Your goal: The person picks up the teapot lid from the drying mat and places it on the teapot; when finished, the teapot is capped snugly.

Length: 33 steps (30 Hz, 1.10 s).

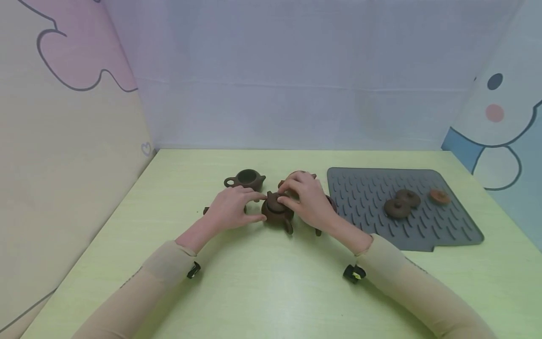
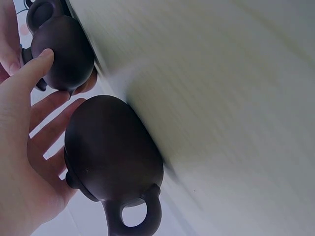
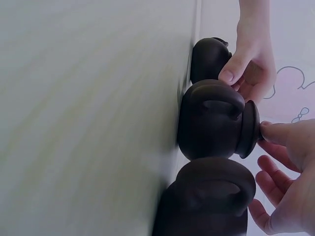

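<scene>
A small dark brown teapot [image 1: 277, 218] stands mid-table between both hands, its handle toward me. My left hand [image 1: 235, 207] holds its left side, thumb on the near side and fingers around toward the far side. With thumb and fingertips, my right hand [image 1: 309, 200] pinches the knob of the lid [image 3: 250, 129], which sits at the pot's mouth. Whether the lid is fully seated I cannot tell. Another lidded teapot [image 2: 113, 142] stands beneath my left hand, mostly hidden in the head view. To the right, a dark pot [image 3: 211, 196] is partly covered by my right hand.
An open dark teapot [image 1: 256, 181] stands behind my left hand. A reddish pot [image 1: 281, 184] is largely hidden behind the right hand. On the grey ridged mat [image 1: 355, 188] at right lie two dark lids [image 1: 398, 208], touching or overlapping, and a reddish lid [image 1: 439, 197].
</scene>
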Tool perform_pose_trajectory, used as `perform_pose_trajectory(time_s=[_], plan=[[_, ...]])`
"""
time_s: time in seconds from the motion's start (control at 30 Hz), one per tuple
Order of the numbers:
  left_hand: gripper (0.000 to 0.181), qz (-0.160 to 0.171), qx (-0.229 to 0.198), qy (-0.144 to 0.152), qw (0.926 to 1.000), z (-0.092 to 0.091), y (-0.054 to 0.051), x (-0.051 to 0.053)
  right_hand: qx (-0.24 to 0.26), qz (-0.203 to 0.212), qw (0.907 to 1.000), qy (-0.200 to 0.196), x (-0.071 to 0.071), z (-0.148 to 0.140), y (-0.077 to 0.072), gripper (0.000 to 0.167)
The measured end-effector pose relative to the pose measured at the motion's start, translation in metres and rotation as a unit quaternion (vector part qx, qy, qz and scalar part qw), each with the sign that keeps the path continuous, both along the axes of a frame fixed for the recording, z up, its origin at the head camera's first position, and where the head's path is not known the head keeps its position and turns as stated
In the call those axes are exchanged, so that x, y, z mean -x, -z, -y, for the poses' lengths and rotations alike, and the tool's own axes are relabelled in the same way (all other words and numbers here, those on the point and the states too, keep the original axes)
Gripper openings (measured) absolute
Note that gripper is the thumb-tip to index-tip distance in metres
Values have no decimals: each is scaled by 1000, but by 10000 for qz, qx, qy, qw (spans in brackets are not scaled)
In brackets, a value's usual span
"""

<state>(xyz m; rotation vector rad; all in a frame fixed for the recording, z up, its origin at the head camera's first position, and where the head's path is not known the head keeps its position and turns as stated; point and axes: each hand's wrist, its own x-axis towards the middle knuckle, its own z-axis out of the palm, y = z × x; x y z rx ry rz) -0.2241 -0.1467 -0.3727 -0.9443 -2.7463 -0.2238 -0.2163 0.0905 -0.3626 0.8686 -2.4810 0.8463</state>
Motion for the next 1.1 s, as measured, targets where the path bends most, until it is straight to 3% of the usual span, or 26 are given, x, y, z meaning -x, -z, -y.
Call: perform_pose_trajectory(time_s=[0.67,1.1], plan=[[51,30,-26,76,10000,0,-2,-1,-440,217,9988,52,-1,2,-1,12],[51,90,39,9,10000,-1,-4,-2,-419,434,9980,171,-2,-5,-3,14]])
